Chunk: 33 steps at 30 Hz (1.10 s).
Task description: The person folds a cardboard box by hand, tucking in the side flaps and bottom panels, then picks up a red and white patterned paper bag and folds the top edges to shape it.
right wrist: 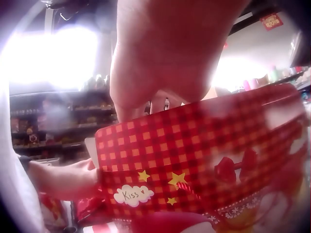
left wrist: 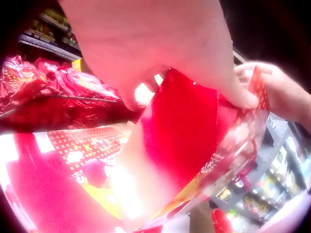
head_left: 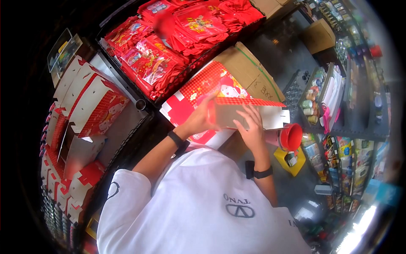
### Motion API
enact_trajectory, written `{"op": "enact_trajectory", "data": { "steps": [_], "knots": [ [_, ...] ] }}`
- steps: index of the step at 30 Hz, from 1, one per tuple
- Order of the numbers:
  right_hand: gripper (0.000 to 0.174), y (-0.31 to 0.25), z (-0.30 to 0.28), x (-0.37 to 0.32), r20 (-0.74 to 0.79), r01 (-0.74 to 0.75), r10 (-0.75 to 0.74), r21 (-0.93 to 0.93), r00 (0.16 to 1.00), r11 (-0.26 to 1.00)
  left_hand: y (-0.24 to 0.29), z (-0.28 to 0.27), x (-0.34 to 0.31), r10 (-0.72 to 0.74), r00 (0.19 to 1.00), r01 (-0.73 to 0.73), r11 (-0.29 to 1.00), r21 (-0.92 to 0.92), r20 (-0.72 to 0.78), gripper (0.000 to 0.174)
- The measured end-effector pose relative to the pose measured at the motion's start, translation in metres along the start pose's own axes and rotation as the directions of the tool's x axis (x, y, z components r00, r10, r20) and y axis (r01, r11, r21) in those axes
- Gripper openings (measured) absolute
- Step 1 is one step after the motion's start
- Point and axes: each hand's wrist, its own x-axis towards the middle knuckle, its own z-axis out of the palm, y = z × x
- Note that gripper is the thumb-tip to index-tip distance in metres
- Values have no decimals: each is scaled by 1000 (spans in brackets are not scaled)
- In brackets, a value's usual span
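Observation:
A red-checked cardboard box (head_left: 230, 115) with a pale inner side is held up in front of the white shirt. My left hand (head_left: 201, 117) grips its left end; in the left wrist view this hand (left wrist: 155, 43) reaches over a red panel (left wrist: 184, 131). The right hand (head_left: 253, 132) holds the box farther right, fingers spread over the pale side. In the right wrist view, that hand (right wrist: 163, 63) bends its fingers over the top edge of the checked panel (right wrist: 160, 150), which shows stars and a "Kiss" cloud. Behind lies another printed red box (head_left: 186, 99).
Red printed bags (head_left: 154, 63) fill a rack at the top. Folded white and red boxes (head_left: 95, 103) stack up at left. A brown carton (head_left: 258, 80) lies behind the held box, a red bucket (head_left: 292, 136) stands at right, and stocked shelves (head_left: 359, 127) line the far right.

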Motion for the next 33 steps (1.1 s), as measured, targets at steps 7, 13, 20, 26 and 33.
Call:
{"op": "enact_trajectory", "data": {
  "steps": [7,13,20,26,33],
  "knots": [
    [30,3,-1,-7,-43,-15,17,50,999,999,8,2,3,22,990,-25,999,22,142,148],
    [27,8,2,-11,-50,-18,20,31,999,999,-15,17,3,141,988,-148,981,122,65,148],
    [23,11,3,-13,-99,-40,42,19,994,999,-23,23,-3,97,993,-99,995,30,60,139],
    [19,14,6,-14,-124,-13,10,-23,992,1000,-17,30,-1,30,999,-29,999,25,-36,133],
    [25,-16,27,-43,-279,-129,121,-10,953,992,-7,30,8,3,989,3,999,42,-151,128]
  ]
}}
